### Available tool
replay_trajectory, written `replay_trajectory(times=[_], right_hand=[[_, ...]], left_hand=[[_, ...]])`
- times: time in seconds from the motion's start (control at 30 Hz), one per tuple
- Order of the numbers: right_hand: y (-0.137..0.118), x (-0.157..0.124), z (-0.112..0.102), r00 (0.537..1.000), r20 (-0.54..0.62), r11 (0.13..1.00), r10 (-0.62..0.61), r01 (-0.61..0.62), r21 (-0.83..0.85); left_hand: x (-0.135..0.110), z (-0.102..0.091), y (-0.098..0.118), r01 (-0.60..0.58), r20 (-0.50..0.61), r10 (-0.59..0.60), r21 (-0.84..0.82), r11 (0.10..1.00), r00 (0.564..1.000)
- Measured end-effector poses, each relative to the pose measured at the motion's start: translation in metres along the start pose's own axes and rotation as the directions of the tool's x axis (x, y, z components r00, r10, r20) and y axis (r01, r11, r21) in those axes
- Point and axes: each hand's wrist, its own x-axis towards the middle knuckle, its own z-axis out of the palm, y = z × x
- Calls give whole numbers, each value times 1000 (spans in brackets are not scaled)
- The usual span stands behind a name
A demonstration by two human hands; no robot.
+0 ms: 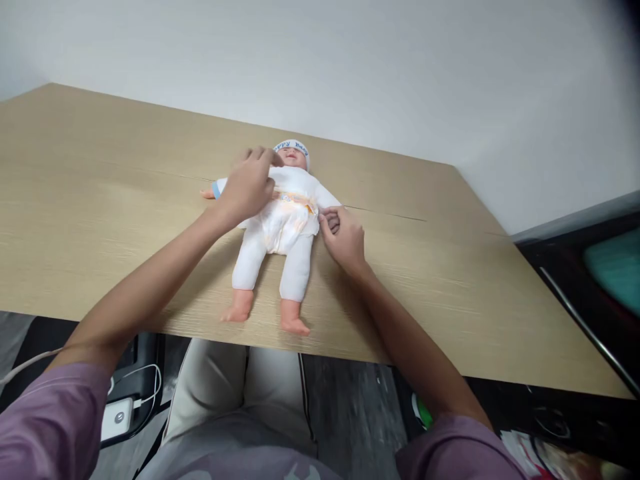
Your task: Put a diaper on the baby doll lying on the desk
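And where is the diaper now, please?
Slightly left of head view centre, the diaper is on the doll, between the left hand and right hand.

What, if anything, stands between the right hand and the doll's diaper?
Nothing visible does. The right hand is at the side of the diaper; the white sleeve of the doll lies just beyond, not in between.

This looks like a plain indoor room, home or office unclear, with a wood-grain table against a bare pale wall, grey plank-look floor and a cabled white device.
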Motion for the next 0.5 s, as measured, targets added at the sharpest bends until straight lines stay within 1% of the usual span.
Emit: replay_trajectory(times=[0.03,0.1,0.13,0.2,0.27,0.33,0.43,0.5], right_hand=[[3,-7,-1,1000,12,998,-24,25,-59],[9,-15,-1,998,40,987,-56,61,-150],[12,-17,-1,997,49,982,-56,64,-179],[16,-17,2,998,62,978,-23,35,-206],[19,-15,4,997,68,978,31,-17,-206],[22,-13,7,995,69,980,74,-60,-190],[26,-11,8,989,58,975,136,-123,-187],[26,-10,8,977,51,958,205,-189,-217]], left_hand=[[1,4,12,-54,30,54,7,999,998],[2,15,32,-137,126,136,-4,991,983],[2,21,40,-161,175,160,-6,987,972],[2,34,48,-180,245,171,16,984,954],[1,44,49,-178,275,156,58,982,949],[0,49,45,-173,279,141,97,980,950],[0,50,41,-156,281,115,128,979,953],[0,49,40,-138,293,93,140,980,952]])
